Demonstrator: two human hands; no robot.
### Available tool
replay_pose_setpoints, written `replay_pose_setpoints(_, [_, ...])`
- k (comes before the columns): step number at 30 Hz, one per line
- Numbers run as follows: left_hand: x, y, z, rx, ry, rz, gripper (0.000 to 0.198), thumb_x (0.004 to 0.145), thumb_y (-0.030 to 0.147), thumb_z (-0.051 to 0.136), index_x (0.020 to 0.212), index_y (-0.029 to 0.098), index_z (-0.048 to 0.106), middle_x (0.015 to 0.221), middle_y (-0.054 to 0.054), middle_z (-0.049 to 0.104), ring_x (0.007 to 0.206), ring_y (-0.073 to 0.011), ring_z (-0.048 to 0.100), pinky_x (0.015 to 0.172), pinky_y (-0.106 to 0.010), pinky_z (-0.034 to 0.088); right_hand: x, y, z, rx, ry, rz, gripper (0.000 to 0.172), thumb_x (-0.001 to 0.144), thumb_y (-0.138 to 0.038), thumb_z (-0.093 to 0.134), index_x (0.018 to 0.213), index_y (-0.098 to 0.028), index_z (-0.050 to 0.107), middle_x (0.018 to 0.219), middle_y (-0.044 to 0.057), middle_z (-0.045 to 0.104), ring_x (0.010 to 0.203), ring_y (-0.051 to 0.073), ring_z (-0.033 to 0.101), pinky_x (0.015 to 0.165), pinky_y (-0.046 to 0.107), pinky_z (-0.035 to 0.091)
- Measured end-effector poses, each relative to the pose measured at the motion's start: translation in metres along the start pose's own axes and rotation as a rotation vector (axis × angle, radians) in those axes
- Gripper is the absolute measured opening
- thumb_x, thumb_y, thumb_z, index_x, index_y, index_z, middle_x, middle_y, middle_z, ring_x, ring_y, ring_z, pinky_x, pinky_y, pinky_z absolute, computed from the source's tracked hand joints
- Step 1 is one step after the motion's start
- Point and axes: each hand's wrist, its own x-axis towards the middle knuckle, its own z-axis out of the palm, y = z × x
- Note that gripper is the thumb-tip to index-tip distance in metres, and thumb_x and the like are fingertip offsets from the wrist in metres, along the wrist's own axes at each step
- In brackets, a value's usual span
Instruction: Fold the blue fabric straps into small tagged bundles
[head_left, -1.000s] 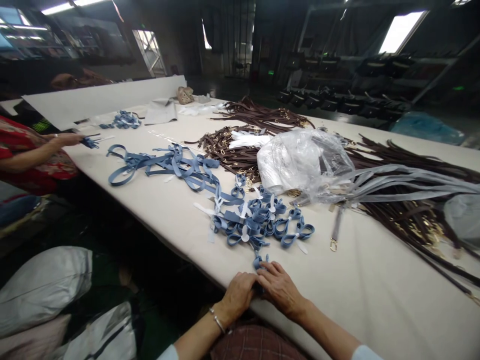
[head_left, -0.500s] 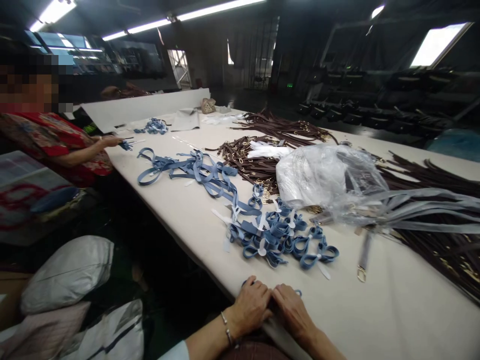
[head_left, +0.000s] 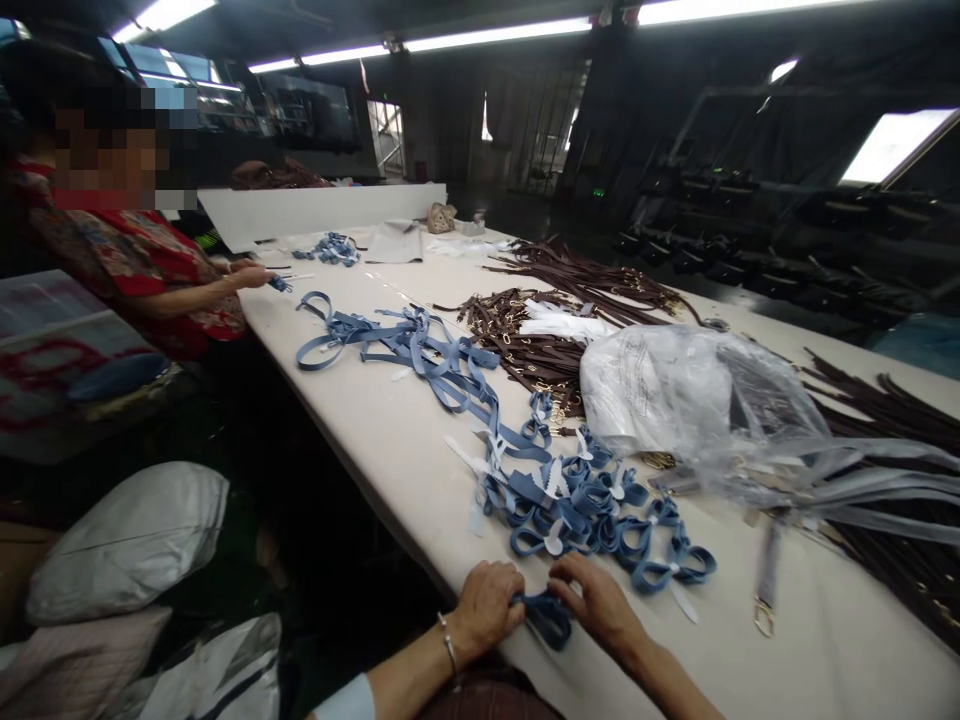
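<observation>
At the table's near edge, a looped blue strap (head_left: 551, 622) is between my two hands. My left hand (head_left: 489, 606) is closed on its left end, the fingers curled over. My right hand (head_left: 604, 604) has its thumb and fingertips on the strap's upper right side. Just beyond my hands lies a pile of coiled blue straps (head_left: 592, 505), several with white tags wrapped around them. Longer loose blue straps (head_left: 427, 350) stretch from the pile toward the far left of the table (head_left: 360, 420).
Brown straps with gold clasps (head_left: 517, 350) cover the table's middle and right, beside a clear plastic bag (head_left: 660, 385). A grey strap with a clasp (head_left: 766, 580) lies to the right. A co-worker in red (head_left: 172, 270) holds blue pieces at the left edge. Wrapped bundles (head_left: 135, 540) sit below left.
My hands have moved apart, and the blue strap loops between them now show. The view has shifted, so the table's contents appear lower and further right.
</observation>
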Motion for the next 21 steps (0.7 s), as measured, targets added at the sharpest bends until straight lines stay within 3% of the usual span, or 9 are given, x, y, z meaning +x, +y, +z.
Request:
replay_pose_setpoints(4, [-0.009, -0.034, -0.049, -0.197, 0.08, -0.168, 0.007, 0.07, 0.02, 0.054, 0.074, 0.019, 0.059, 0.076, -0.001, 0.062, 0.077, -0.0189, 0.056, 0.074, -0.03, 0.041, 0.073, -0.05, -0.023, -0.132, 0.01, -0.005, 0.024, 0.096, -0.03, 0.043, 0.096, -0.022, 0.065, 0.097, 0.004, 0.066, 0.093, 0.016, 0.062, 0.085, 0.026, 0.047])
replay_pose_setpoints(7, [-0.012, -0.061, -0.08, -0.4, 0.088, -0.287, 0.008, 0.07, 0.026, 0.051, 0.069, 0.019, 0.055, 0.063, 0.001, 0.057, 0.062, -0.0154, 0.053, 0.06, -0.026, 0.039, 0.126, -0.073, -0.02, -0.255, -0.013, 0.079, 0.025, 0.095, -0.025, 0.042, 0.101, -0.021, 0.066, 0.104, 0.007, 0.067, 0.097, 0.018, 0.063, 0.085, 0.028, 0.047])
replay_pose_setpoints(10, [-0.015, -0.083, -0.104, -0.593, 0.128, -0.379, 0.017, 0.073, 0.035, 0.053, 0.068, 0.019, 0.052, 0.057, 0.004, 0.053, 0.053, -0.0116, 0.048, 0.053, -0.023, 0.035, 0.166, -0.079, -0.007, -0.351, -0.044, 0.196, 0.021, 0.09, -0.022, 0.048, 0.1, -0.016, 0.066, 0.104, 0.013, 0.068, 0.097, 0.024, 0.065, 0.081, 0.032, 0.048])
replay_pose_setpoints(15, [-0.015, -0.103, -0.137, -1.153, 0.238, -0.545, 0.031, 0.06, 0.04, 0.075, 0.072, 0.015, 0.061, 0.058, 0.003, 0.058, 0.051, -0.0092, 0.049, 0.052, -0.021, 0.037, 0.198, -0.084, 0.013, -0.441, -0.085, 0.317, 0.019, 0.088, -0.024, 0.053, 0.096, -0.013, 0.065, 0.098, 0.017, 0.07, 0.092, 0.029, 0.068, 0.076, 0.036, 0.049])
replay_pose_setpoints(21, [0.006, -0.109, -0.164, -1.416, 0.313, -0.6, 0.039, 0.052, 0.032, 0.085, 0.08, 0.015, 0.063, 0.066, 0.002, 0.065, 0.056, -0.0092, 0.058, 0.057, -0.02, 0.047, 0.2, -0.081, 0.019, -0.467, -0.042, 0.336, 0.024, 0.094, -0.024, 0.044, 0.108, -0.015, 0.061, 0.098, 0.015, 0.071, 0.089, 0.028, 0.068, 0.075, 0.036, 0.049])
